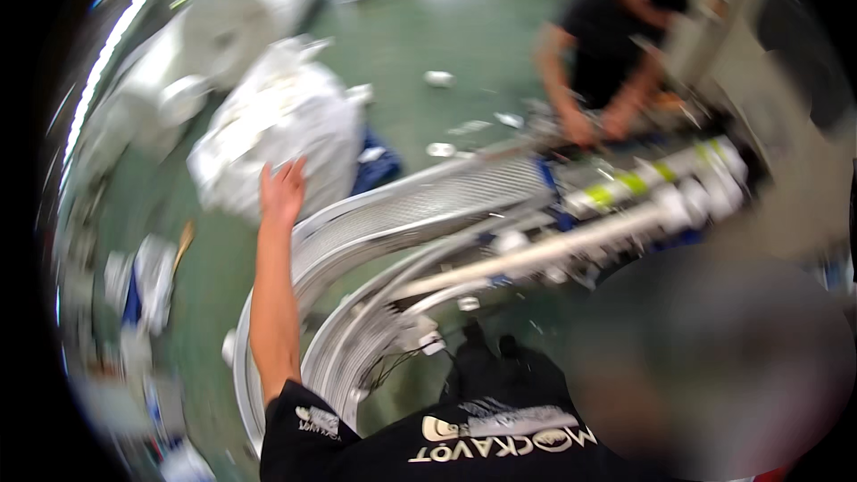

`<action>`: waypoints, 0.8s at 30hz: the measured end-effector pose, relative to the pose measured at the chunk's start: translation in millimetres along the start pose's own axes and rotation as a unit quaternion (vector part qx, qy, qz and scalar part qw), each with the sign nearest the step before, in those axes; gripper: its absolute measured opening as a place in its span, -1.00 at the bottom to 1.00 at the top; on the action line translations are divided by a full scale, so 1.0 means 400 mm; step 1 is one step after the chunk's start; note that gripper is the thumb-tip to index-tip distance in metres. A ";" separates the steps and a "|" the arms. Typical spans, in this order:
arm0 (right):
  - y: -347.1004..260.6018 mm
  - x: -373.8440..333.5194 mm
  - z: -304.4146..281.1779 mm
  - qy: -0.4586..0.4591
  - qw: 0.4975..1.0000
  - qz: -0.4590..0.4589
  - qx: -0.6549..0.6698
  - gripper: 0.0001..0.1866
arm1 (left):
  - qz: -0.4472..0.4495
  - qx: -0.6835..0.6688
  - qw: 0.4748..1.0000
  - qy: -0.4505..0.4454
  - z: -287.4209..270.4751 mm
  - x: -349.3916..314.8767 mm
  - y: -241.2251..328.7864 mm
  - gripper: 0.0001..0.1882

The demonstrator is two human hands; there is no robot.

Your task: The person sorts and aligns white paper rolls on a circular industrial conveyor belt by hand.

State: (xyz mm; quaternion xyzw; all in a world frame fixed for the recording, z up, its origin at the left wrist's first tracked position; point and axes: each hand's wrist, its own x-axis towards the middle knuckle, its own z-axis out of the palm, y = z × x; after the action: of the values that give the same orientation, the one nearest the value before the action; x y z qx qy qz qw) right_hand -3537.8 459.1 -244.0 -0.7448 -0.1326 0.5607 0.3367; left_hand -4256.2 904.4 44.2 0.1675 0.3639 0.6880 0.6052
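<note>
While the L forearm is crossing the outer bend of the curved metal conv. in view, the L hand is hanging in front of the near side of the big white sack, fingers pointing away from the wearer. The sack is standing on the green floor, straight ahead of the hand & spreading mostly up-left of it; no clear long axis is showing, as it's looking approx. as broad as tall, w/ its bunched top leaning a bit to the R. Hand & sack are overlapping in view, but can't tell if they're touching. Grip-wise: fingers are looking partly extended, pic is blurring, so can't tell if the hand is holding anything. L hand is def. the nearer one; R hand isn't showing, a blurred grey patch covering the lower R. Just R of the sack, a dark blue bundle is lying btw it & the conv. Big white rolls are sitting beyond, upper L. Small white pcs are lying about on the floor. Inside the bend a 2nd curved track is running approx. parallel, and a long pale bar is slanting up-R. At the far R end, a co-wkr in dark clothes is bending over the line, both hands down near it.
</note>
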 end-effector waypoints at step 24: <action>-1.150 0.676 -0.566 0.177 0.766 -0.349 -0.510 0.21 | 0.087 0.705 0.534 -0.459 1.223 -0.293 -1.794 0.12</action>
State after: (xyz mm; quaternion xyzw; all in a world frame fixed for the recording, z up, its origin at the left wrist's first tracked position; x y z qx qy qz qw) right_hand -3155.1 874.3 -113.8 -0.7951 -0.5879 0.1126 0.0978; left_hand -3393.0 940.3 -103.8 0.8633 0.3869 0.0870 0.3123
